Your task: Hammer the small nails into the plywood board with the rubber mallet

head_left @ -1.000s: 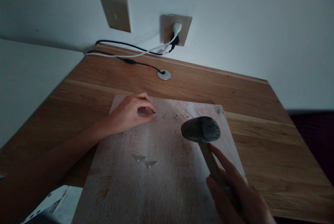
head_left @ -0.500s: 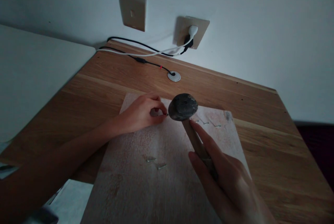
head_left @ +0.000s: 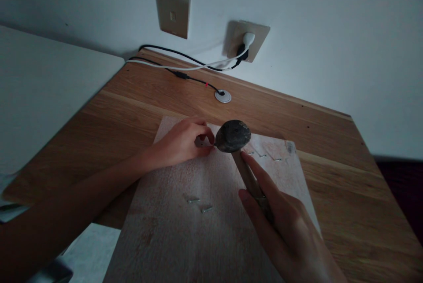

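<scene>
A mallet with a dark, rounded head [head_left: 233,136] is in my right hand [head_left: 287,226], whose fingers wrap its wooden handle. My left hand [head_left: 185,142] rests at the far part of a whitish worn board [head_left: 172,239], thumb and forefinger pinched around a nail [head_left: 214,145] of which only a small dark bit shows. The mallet head hovers just to the right of those fingertips, appearing almost to touch them from this angle. Two loose nails [head_left: 193,200] lie mid-board. Beyond the mallet, several more nails [head_left: 277,159] stand in or lie on the board's far right part; which, I cannot tell.
The board lies on a wooden desk [head_left: 343,195] against a white wall. Black and white cables [head_left: 185,68] run along the back to a wall socket [head_left: 257,41], and one enters a round grommet [head_left: 223,96]. A white panel [head_left: 49,85] borders the left side.
The view has shifted slightly, so the desk and wall sit a little further right. Both hands keep their grips, and the mallet stays close beside my left fingertips.
</scene>
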The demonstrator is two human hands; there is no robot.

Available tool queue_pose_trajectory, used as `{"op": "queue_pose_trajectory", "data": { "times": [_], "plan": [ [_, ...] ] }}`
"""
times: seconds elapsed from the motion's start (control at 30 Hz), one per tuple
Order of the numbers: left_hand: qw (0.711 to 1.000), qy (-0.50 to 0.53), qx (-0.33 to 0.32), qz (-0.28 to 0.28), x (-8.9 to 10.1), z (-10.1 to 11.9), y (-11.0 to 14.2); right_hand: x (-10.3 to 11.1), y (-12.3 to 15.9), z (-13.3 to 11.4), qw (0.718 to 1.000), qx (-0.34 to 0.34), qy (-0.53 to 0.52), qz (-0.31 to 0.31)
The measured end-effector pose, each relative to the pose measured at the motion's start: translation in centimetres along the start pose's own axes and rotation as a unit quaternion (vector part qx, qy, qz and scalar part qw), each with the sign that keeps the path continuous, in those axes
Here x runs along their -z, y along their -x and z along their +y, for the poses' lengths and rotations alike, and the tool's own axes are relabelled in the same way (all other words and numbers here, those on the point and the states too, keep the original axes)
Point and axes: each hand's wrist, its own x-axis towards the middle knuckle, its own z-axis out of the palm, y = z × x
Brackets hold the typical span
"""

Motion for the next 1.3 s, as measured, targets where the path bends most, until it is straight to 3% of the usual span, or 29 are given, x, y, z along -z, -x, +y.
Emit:
{"op": "queue_pose_trajectory", "data": {
  "times": [0.2, 0.33, 0.57, 0.8, 1.03, 1.3],
  "plan": [
    [1.0, 0.005, -0.004, -0.003, -0.1, 0.0, -0.1, 0.1, 0.3, -0.3, 1.0, -0.002, 0.006, 0.007],
    [1.0, 0.017, -0.009, -0.002, -0.1, 0.1, -0.1, 0.4, 0.7, -1.1, 0.998, -0.043, 0.01, 0.033],
    [1.0, 0.007, -0.027, -0.001, -0.1, 0.1, 0.0, 0.1, 0.3, -1.1, 0.999, -0.03, -0.01, 0.006],
    [0.999, 0.009, -0.032, -0.004, -0.1, 0.1, 0.0, 0.9, 1.0, -1.3, 0.999, -0.015, 0.004, 0.036],
    [0.999, -0.004, -0.035, -0.008, -0.2, 0.0, -0.1, 0.1, 0.5, -0.8, 0.999, -0.036, -0.015, -0.002],
    [1.0, 0.001, -0.031, 0.001, -0.3, 0.1, -0.1, 0.5, 0.7, -0.7, 0.999, -0.031, -0.014, 0.037]
  ]
}}
